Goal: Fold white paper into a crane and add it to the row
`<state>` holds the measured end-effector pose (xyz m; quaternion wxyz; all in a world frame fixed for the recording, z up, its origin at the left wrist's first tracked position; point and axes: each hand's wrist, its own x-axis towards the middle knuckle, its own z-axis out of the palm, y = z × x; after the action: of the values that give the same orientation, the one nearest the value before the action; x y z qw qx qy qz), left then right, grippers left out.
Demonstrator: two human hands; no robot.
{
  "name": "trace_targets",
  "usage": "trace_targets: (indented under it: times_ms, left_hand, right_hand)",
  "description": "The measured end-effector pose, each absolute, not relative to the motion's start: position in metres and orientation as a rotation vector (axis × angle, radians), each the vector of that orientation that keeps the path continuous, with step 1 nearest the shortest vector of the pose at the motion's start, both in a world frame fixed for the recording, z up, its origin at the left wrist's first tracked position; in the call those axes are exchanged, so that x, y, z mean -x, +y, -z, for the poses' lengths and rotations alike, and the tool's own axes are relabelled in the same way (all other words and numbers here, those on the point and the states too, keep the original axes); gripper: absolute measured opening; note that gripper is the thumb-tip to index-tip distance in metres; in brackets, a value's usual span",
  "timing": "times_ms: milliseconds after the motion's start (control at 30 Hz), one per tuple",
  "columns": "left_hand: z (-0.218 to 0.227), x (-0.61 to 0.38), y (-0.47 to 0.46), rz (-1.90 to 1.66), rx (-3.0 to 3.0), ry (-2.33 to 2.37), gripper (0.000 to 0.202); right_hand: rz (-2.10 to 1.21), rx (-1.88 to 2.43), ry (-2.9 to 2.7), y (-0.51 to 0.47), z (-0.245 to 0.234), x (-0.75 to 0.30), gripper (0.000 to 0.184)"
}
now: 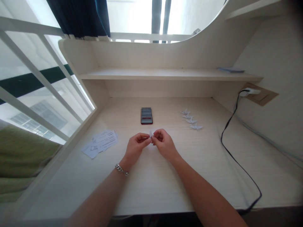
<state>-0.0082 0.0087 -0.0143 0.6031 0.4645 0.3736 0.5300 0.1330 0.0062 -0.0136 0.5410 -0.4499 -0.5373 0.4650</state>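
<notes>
Between my two hands, over the middle of the desk, is a small folded piece of white paper (pixel 151 134). My left hand (pixel 138 143) pinches its left side with thumb and fingers. From the other side, my right hand (pixel 163 142) is closed on it, and the fingertips of both hands nearly meet. Much of the paper is hidden behind the fingers. To the right lie several folded paper cranes (pixel 190 119) in a slanting row. Printed paper sheets (pixel 105 141) overlap on the left of the desk.
A dark phone-like device (pixel 146 115) lies just beyond my hands. A black cable (pixel 233 154) runs along the right side from a plugged-in charger (pixel 249 91). Behind stands a raised shelf (pixel 151 75) with a flat pad (pixel 230 69). White railing (pixel 35 72) borders the left.
</notes>
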Motion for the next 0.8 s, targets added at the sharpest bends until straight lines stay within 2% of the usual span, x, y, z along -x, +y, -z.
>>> trace_targets:
  times_ms: [133, 367, 600, 800]
  left_hand:
    - [0.0128, 0.008, 0.008, -1.22, -1.011, 0.822, 0.021]
    - [0.0083, 0.009, 0.0062, -1.178, -0.825, 0.692, 0.017]
    - [0.0082, 0.011, 0.0049, -1.147, -0.821, 0.673, 0.015]
    - [0.0085, 0.0105, 0.0053, -1.135, -0.795, 0.641, 0.014]
  right_hand:
    - [-1.085, 1.062, -1.37, 0.0047, 0.0109, -0.1334, 0.014]
    - [-1.229, 1.015, -1.339, 0.0049, 0.0074, -0.1355, 0.032]
    - [-1.253, 0.993, -1.327, 0.0064, 0.0114, -0.1355, 0.024]
    - [-1.211, 1.034, -1.369, 0.0072, 0.0133, -0.1382, 0.03]
